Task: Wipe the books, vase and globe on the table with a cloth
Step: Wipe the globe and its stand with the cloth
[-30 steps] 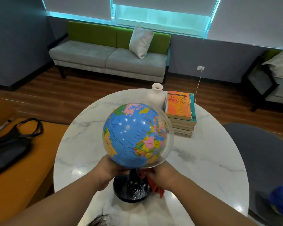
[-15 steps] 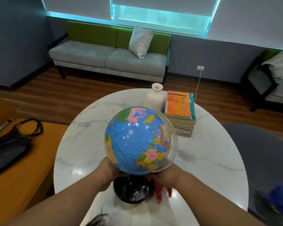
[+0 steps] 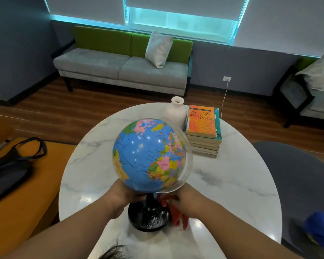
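A person's left grip clasps the underside of a blue globe, fingers curled in toward its black stem, while the right grip is clenched around a red cloth pressed against the stem just below the sphere. The globe's round black base sits on a white marble table, with the cloth's loose end hanging beside it.

Behind the globe, slightly to its right, stands a pale vase, upright and open-mouthed, its inside hidden from this angle. Just right of the vase, also beyond the globe, lies a stack of books; the top one has an orange cover with a black cursive title that appears to read "Much Ado About Nothing", with smaller lines below too fine to make out. Country names on the globe are likewise too small to read.

Left of the globe, off the table, a black bag lies on an orange surface, its contents unseen. Far behind the globe, a grey-and-green sofa holds a white pillow.
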`<state>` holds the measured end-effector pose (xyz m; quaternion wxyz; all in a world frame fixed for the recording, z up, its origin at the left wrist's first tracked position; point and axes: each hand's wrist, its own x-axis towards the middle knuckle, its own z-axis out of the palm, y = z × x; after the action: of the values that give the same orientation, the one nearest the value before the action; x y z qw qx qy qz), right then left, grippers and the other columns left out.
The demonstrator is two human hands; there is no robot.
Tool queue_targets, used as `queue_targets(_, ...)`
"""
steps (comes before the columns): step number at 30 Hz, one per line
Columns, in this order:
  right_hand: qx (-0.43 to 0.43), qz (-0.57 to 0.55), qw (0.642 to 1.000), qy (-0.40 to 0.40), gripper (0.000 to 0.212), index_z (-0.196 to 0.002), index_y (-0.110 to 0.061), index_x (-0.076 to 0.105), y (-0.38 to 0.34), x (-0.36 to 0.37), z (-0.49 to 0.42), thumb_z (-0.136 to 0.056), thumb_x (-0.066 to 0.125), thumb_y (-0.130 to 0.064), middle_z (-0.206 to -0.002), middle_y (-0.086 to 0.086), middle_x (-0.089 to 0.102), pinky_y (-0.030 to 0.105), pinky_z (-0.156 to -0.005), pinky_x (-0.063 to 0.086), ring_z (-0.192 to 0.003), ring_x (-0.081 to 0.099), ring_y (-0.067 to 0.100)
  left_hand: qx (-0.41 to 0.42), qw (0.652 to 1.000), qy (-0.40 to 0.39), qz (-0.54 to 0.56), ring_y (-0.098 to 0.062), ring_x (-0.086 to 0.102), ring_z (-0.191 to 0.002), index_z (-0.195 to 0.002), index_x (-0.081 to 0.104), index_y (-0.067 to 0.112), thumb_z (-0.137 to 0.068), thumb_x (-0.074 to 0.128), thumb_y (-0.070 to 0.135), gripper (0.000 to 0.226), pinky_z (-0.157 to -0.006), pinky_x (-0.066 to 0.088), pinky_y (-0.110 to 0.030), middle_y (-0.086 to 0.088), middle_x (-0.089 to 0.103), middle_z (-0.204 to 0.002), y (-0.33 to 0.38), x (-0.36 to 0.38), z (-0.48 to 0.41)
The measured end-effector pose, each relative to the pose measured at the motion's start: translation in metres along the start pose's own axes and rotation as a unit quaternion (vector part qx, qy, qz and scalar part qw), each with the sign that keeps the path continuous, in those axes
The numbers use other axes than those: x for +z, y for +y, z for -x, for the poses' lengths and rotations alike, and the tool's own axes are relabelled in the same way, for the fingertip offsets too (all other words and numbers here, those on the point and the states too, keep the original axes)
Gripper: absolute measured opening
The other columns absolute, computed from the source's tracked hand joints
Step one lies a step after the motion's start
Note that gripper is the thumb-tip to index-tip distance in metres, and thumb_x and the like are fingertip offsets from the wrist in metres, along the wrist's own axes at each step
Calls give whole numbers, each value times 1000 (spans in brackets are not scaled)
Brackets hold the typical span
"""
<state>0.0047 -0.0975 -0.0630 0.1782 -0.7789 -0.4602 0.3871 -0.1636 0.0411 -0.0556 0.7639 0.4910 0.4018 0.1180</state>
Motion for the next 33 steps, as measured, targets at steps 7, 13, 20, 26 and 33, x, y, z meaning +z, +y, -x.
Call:
queue_targets(7,24,-21,998,52,12,-76,-28,66,-3,-10,2,-88,62,-27,-55,-13,62,22,-49,52,-51,60,4,2,999,-8,-37,-29,66,-90,-107,65,8,-88,59,-10,27,-70,60,-38,-19,70,-106,4,7,1)
queue_targets(13,57,2,998,-23,20,-70,-22,61,-5,-9,0,-89,56,-17,-64,6,63,31,-52,56,-49,61,10,-5,999,-17,-28,-26,68,-85,-110,65,9,-82,67,-1,30,-65,60,-33,-18,71,-104,3,8,-2)
queue_targets(20,1,33,999,-24,16,-80,-30,65,-13,-3,5,-91,57,-38,-69,-6,62,33,-55,55,-63,61,19,-6,1000,-15,-23,-24,70,-82,-111,65,10,-90,61,0,24,-72,59,-38,-13,73,-100,3,8,0)
queue_targets(26,58,11,998,16,15,-79,-24,64,8,-15,0,-88,53,-29,-69,4,69,39,-64,59,-67,71,27,-6,1000,0,-18,-30,69,-89,-113,64,8,-92,56,-1,24,-69,60,-37,-16,72,-103,2,11,2)
queue_targets(33,-51,147,988,-4,22,-96,-30,73,19,-13,-4,-81,59,-23,-111,-3,64,30,-92,49,-103,59,18,-1,1000,7,-10,-27,68,-76,-106,65,8,-89,57,-7,24,-61,59,-30,-19,72,-97,6,14,1)
